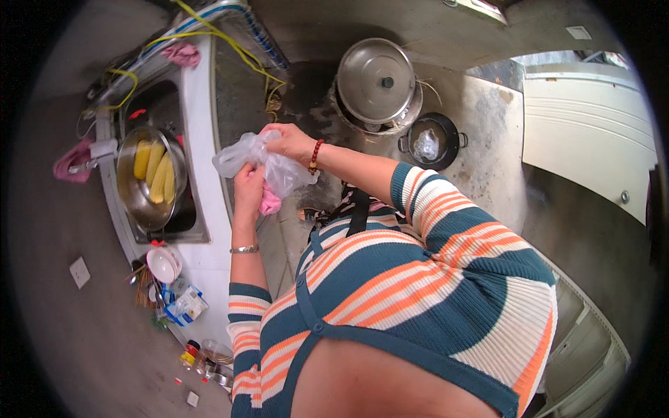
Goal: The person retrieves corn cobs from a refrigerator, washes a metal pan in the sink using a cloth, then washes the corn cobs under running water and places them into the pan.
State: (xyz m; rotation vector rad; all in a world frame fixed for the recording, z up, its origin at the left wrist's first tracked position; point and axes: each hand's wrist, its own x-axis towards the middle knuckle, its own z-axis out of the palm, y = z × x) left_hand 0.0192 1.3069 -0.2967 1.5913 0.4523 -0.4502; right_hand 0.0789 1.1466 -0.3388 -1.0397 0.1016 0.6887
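Note:
Both of my hands are on a thin, translucent white plastic bag, held in front of my body beside the counter. My right hand, with a red bead bracelet at the wrist, pinches the upper part of the bag. My left hand grips its lower side along with a bunched pink cloth, which hangs below the fingers. Whether the cloth is inside the bag or against it, I cannot tell. Left of the hands, a metal basin with several peeled corn cobs sits over the sink.
A large lidded metal pot stands on a stove beyond my hands. Nearby, a dark two-handled pot holds a crumpled clear plastic bag. On the white counter are a bowl, packets and jars. A yellow hose crosses the sink's far end.

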